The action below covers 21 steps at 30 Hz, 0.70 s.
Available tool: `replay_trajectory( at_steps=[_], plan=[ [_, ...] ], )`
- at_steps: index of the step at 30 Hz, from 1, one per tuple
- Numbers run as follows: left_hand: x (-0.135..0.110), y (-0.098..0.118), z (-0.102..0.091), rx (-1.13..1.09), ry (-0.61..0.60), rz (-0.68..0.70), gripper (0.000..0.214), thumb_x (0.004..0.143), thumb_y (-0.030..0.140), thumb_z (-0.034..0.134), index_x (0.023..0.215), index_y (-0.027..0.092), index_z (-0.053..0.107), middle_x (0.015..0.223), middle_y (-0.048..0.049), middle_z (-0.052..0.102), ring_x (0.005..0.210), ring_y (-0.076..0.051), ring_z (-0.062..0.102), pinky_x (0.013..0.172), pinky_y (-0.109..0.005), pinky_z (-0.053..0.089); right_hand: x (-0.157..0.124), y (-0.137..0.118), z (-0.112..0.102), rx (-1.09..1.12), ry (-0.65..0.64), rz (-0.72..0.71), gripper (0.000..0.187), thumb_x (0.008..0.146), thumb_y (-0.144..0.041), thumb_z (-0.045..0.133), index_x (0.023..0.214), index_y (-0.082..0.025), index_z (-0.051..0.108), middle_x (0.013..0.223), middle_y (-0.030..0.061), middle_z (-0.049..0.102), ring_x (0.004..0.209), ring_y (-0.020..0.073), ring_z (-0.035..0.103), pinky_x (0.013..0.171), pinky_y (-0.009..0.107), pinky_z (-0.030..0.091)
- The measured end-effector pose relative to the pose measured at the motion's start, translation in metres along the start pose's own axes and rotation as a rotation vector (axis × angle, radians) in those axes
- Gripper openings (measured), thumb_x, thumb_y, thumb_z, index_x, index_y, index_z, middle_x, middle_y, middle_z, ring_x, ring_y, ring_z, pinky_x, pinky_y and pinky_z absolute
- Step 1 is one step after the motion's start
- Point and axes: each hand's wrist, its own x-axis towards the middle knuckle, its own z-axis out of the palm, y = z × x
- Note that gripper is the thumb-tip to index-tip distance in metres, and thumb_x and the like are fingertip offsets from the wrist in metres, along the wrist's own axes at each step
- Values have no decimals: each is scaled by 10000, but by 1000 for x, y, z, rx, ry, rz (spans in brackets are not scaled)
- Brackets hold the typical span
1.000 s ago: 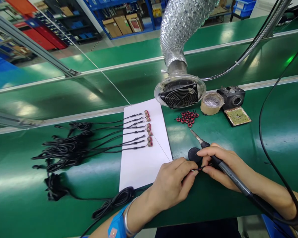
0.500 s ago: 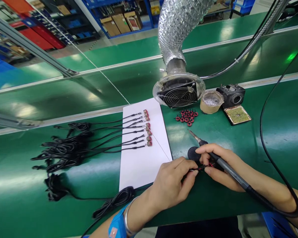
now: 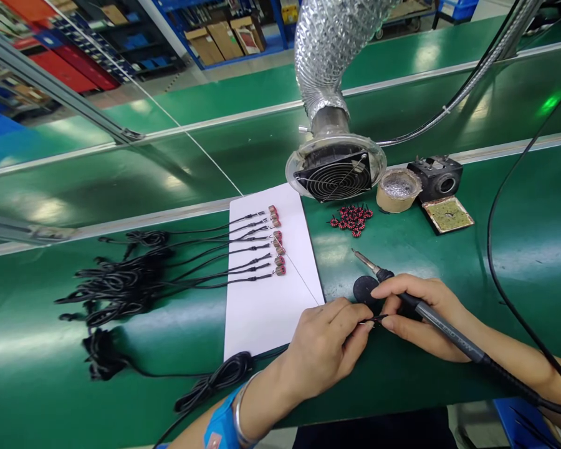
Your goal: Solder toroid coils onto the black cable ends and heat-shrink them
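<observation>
My left hand pinches the end of a black cable, whose coiled bundle lies to the left of my wrist. In my right hand is a soldering iron, its bare tip pointing up and left, apart from the cable. My right thumb and fingertips meet the dark cable end beside my left fingertips; what exactly they pinch is partly hidden. Just behind the fingers sits a round black piece. A small heap of red-and-black wound rings lies farther back.
A white sheet bears several cable ends with small red-and-brown parts. Black cables pile at left. A fan hood hangs overhead, near a tin-lined pot, an iron stand and a sponge tray.
My right hand has shifted slightly right and rolled, with the iron's handle swinging a little. The red-and-black piece seen at its fingers is now out of sight. My left hand keeps its pinch.
</observation>
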Motion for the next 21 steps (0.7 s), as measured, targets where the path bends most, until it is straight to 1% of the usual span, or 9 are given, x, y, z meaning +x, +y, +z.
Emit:
replay_trajectory(
  at_steps=[2, 7, 14, 19, 21],
  plan=[
    [1, 1, 0, 14, -3, 7, 97, 921, 156, 553, 1005, 172, 598, 760, -14, 675, 594, -135, 611, 532, -240, 468, 0, -1, 0, -11, 15, -12, 316, 864, -152, 609, 1152, -282, 598, 791, -44, 658, 663, 79, 607, 642, 175, 505],
    [0, 2, 2, 20, -4, 7, 92, 932, 165, 531, 994, 168, 600, 749, -16, 672, 581, -136, 609, 518, -242, 466, 2, -1, 1, -53, 17, -42, 335, 849, -113, 598, 1138, -282, 604, 827, -39, 673, 733, 88, 646, 703, 183, 520],
    [-1, 2, 3, -3, 43, -20, 87, 915, 152, 551, 990, 158, 596, 755, -30, 681, 611, -139, 641, 541, -236, 495, 2, -6, 0, -35, -19, -17, 284, 831, -127, 607, 1085, -251, 612, 817, -33, 662, 682, 84, 626, 664, 184, 510],
    [0, 2, 4, 11, 97, -11, 65, 914, 154, 557, 974, 159, 584, 722, -17, 679, 582, -127, 636, 532, -223, 495, 2, -8, 0, 10, -66, 27, 426, 766, -68, 590, 1147, -258, 562, 822, -43, 634, 694, 83, 627, 651, 175, 500],
    [0, 2, 5, 18, 118, -10, 57, 914, 160, 562, 968, 167, 579, 720, -11, 682, 585, -121, 642, 539, -216, 499, 3, -8, 1, 4, -55, 42, 436, 763, -68, 582, 1153, -261, 555, 821, -44, 629, 687, 81, 618, 646, 177, 495]
  ],
)
